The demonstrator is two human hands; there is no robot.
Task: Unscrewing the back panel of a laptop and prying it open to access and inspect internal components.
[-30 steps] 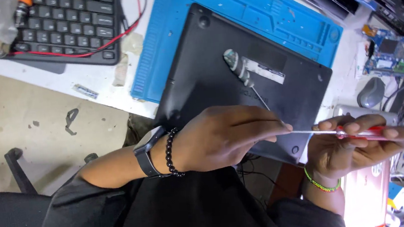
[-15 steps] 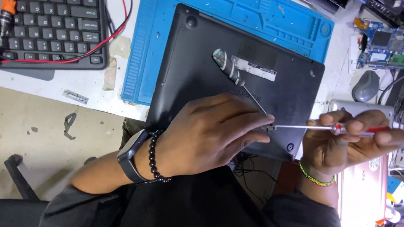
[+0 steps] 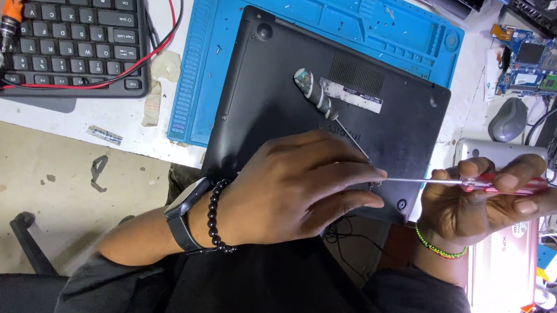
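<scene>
**Right now: both hands on the upturned laptop, a screwdriver at its near edge**

Here your left hand (image 3: 295,185) lies palm down on the black laptop (image 3: 272,89), which rests bottom-up, partly on the blue work mat (image 3: 360,12) and partly hanging over the near edge of the tabletop (image 3: 111,118). The fingers of that hand are curled and pressed together at the laptop's near edge, right where the tip of the screwdriver (image 3: 471,180) meets the case; whether they pinch anything small there, you cannot tell. A dark watch and a bead bracelet sit on that wrist.

Your right hand (image 3: 494,200) is closed around the red handle of the screwdriver, and the thin metal shaft runs level from it toward your left fingertips. A green band circles the right wrist.

A second screwdriver (image 3: 317,95) with a mottled handle lies on the laptop's base, just beside a silver label, its shaft pointing toward your left hand.

At the far left corner of the tabletop sits a black keyboard (image 3: 77,40) with a red wire (image 3: 147,60) looped across it. Toward the right edge you have a grey mouse (image 3: 508,119), and beyond it a blue circuit board (image 3: 542,63). A silver laptop (image 3: 507,264) lies under your right hand.
</scene>
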